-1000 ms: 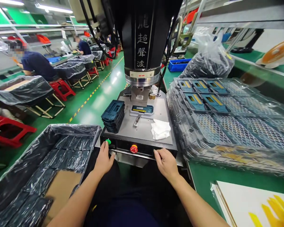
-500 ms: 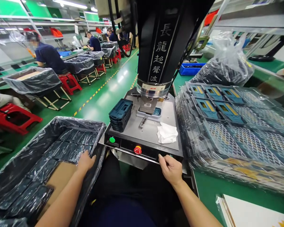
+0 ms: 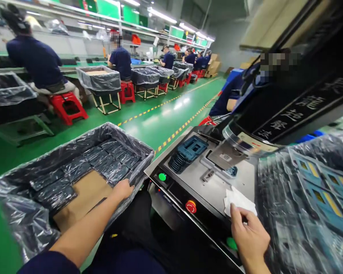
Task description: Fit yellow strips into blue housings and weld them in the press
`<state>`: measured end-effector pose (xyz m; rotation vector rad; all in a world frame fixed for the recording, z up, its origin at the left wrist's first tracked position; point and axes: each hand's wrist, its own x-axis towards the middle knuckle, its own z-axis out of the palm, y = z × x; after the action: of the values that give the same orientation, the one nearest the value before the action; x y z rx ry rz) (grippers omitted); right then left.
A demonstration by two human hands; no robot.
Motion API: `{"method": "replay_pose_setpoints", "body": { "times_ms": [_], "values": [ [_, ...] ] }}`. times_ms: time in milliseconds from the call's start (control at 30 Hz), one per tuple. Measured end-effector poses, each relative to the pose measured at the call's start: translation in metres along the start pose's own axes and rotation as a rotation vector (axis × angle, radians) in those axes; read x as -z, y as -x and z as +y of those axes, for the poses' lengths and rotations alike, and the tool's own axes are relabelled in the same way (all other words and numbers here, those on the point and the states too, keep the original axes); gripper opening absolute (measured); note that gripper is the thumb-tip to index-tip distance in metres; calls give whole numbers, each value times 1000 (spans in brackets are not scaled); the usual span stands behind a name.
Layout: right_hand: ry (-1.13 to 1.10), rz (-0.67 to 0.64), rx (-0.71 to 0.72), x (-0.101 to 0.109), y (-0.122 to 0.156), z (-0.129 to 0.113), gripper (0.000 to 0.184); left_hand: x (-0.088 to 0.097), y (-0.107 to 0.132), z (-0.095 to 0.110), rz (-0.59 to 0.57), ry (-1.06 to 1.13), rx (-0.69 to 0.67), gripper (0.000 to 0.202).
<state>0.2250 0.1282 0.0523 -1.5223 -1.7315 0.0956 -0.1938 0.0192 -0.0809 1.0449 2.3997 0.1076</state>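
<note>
My left hand (image 3: 122, 189) lies at the near rim of a plastic-lined box (image 3: 14, 213), over dark flat parts (image 3: 111, 160) and bare cardboard; its fingers are hidden. My right hand (image 3: 250, 236) rests with curled fingers on the front right edge of the welding machine (image 3: 214, 179), beside a green button (image 3: 231, 243), its thumb touching a white cloth (image 3: 240, 201). The black press head (image 3: 277, 114) is down on the fixture (image 3: 225, 158). A stack of blue parts (image 3: 188, 151) stands on the deck's left side.
A second green button (image 3: 162, 176) and a red stop button (image 3: 191, 206) sit on the machine's front. Clear trays with blue parts (image 3: 317, 190) are stacked at the right. Seated people work along a line across the green aisle (image 3: 148, 118); another person sits behind the machine.
My left hand left the machine's left green button and went to the lined box. The press head came down onto the fixture. My view swung left; my right hand stayed at the front edge.
</note>
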Motion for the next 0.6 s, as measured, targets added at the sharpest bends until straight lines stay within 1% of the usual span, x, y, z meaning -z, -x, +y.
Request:
{"method": "replay_pose_setpoints", "body": {
  "times_ms": [100,200,300,367,433,500,600],
  "values": [
    [63,-43,-83,-15,-47,-4,49,-1,1,0,-4,42,4,48],
    [160,-131,-81,-36,-92,-1,55,-1,1,-1,-16,78,-2,47],
    [292,-232,-82,-57,-126,7,61,-2,0,-1,-22,99,-2,49],
    [362,-282,-100,-70,-142,12,62,-3,-1,-1,-22,107,-2,49],
    [424,-309,-117,-80,-152,15,60,-4,-2,-1,-21,111,-2,48],
    [483,-339,-144,-88,-159,17,59,-4,-2,-1,-21,112,-7,47],
    [539,-411,-167,-95,-164,15,67,-2,-2,0,-27,111,-23,47]
  ]
}}
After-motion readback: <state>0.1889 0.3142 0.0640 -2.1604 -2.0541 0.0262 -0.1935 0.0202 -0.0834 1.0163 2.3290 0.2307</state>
